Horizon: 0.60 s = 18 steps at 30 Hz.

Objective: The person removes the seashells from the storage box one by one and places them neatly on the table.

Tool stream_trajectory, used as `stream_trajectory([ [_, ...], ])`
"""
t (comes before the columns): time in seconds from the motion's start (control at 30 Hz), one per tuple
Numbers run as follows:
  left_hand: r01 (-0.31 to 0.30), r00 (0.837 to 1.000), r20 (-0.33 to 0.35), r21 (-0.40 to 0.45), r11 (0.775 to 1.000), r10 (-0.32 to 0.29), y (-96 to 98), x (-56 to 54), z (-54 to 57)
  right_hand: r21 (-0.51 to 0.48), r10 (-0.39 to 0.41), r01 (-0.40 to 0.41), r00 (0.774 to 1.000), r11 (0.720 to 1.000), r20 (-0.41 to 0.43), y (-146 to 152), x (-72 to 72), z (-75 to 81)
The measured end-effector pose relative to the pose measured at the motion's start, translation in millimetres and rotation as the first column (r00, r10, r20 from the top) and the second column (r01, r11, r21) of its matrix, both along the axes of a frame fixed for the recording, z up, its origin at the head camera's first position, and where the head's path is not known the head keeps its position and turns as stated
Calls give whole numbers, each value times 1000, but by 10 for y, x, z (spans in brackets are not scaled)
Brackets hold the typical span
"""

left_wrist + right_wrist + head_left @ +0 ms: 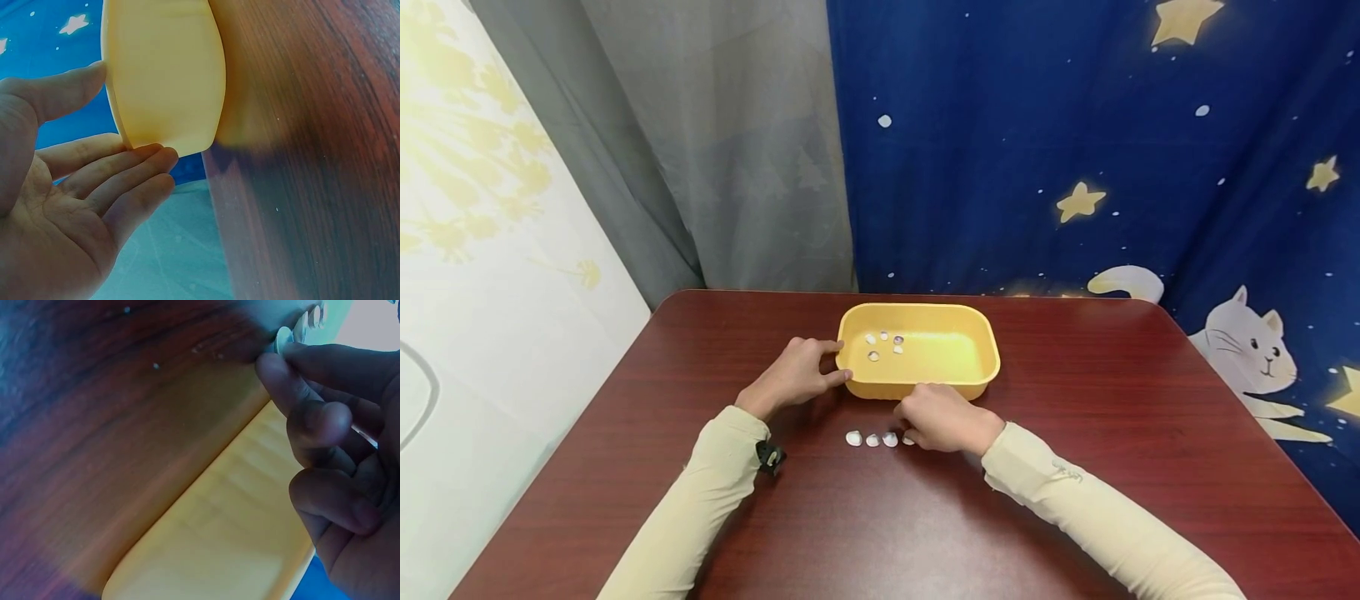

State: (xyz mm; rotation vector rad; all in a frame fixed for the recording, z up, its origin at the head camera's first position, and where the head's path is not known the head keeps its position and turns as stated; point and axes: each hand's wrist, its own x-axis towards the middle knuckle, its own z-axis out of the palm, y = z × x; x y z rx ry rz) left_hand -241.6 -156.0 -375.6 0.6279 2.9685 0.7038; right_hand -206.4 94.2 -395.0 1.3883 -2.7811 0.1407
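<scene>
Shell (284, 339), pinched by right hand (942, 418), is apparently being aligned, release needed next; tub (880, 390) is touched by loosely spread left hand (797, 371).

Recorded a worktop (1075, 375): dark reddish brown, streaked wood grain, pale sheen towards the near side, far corners rounded. Found directly on it, towards the far edge, one yellow tub (880, 390), upright, long side roughly along that edge. Counted three white shell-like pieces (872, 440) in a row nearer than the tub, slightly apart. Saw a fourth piece (284, 339) at the row's right end; unable to confirm contact with the surface. Noted tiny pale specks (155, 365) on the wood.
</scene>
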Motion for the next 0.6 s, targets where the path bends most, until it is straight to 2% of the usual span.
stream_trajectory([
  [0.27, -10, 1000, 4, -4, 1000, 10, 10, 4, -10, 1, 4, -4, 1000, 1000, -5, 18, -5, -33],
  [0.6, 1, 1000, -1, 6, 1000, -1, 10, 6, 2, 5, -19, 19, 1000, 1000, 16, 52, -21, 55],
])
